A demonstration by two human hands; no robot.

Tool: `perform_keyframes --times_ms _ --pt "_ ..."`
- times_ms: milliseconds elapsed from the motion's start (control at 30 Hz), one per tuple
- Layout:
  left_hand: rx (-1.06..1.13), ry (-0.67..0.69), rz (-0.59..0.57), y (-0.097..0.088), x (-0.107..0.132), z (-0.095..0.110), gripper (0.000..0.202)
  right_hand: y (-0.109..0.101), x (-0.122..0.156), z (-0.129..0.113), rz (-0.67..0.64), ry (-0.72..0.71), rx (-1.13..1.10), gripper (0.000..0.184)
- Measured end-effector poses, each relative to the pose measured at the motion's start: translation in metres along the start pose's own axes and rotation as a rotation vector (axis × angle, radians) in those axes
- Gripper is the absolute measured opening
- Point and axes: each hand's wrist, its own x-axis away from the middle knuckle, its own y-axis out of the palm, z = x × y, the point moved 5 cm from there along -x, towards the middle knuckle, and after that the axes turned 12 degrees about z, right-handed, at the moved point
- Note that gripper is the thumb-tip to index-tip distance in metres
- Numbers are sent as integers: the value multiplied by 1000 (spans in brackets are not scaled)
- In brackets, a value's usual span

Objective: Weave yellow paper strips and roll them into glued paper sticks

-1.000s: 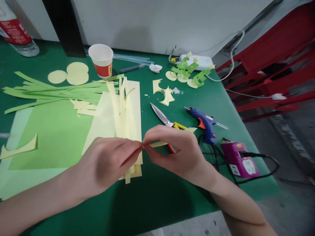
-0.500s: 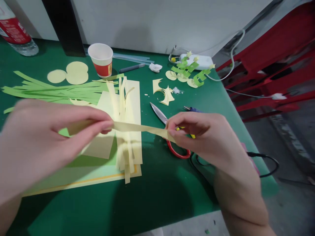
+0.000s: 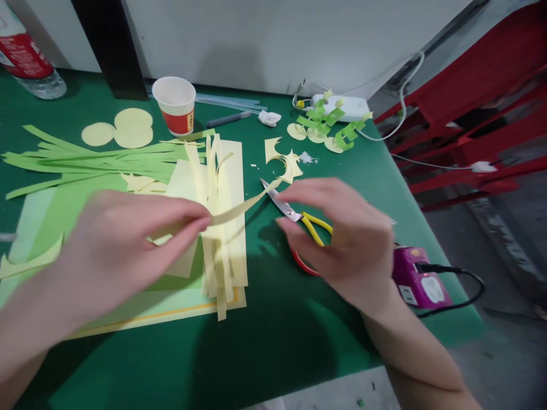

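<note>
My left hand [image 3: 141,245] pinches one end of a pale yellow paper strip [image 3: 241,209]. The strip's free end curls up to the right, over the scissors' blades. With thumb and fingers apart, my right hand [image 3: 337,239] hovers over the scissors [image 3: 284,204] and holds nothing. Red and yellow handles show partly under it; the rest is hidden. Below the strip, a bundle of cream paper strips [image 3: 213,176] lies across cream sheets [image 3: 233,228]. Green paper strips [image 3: 115,160] are spread beyond my left hand.
A paper cup [image 3: 175,105] and a bottle [image 3: 28,62] stand at the back. Yellow paper discs [image 3: 134,128], paper scraps [image 3: 293,166] and small green paper sprouts [image 3: 325,117] lie about. A purple power adapter [image 3: 416,273] with a black cord sits at the right edge.
My right hand has let go of the strip's right end and opened. That end now bends upward. My left hand has shifted slightly right, still pinching the strip.
</note>
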Motion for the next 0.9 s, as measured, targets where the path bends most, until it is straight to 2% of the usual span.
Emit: perform_keyframes --times_ms 100,233,400,633,833,900 --pt "-13 113 -49 25 11 19 16 17 11 -14 -79 -76 -167 16" --pt "-83 180 -27 34 26 25 12 27 18 -13 -117 -40 -240 9" --pt "-137 230 -28 31 28 33 11 26 17 -11 -130 -18 -294 7" --pt "-165 279 22 23 27 46 18 25 19 -12 -134 91 -360 11" --pt "-164 218 16 12 6 44 21 14 12 -2 -90 196 -326 13" --pt "-136 147 14 2 16 32 17 10 8 1 -81 201 -302 14"
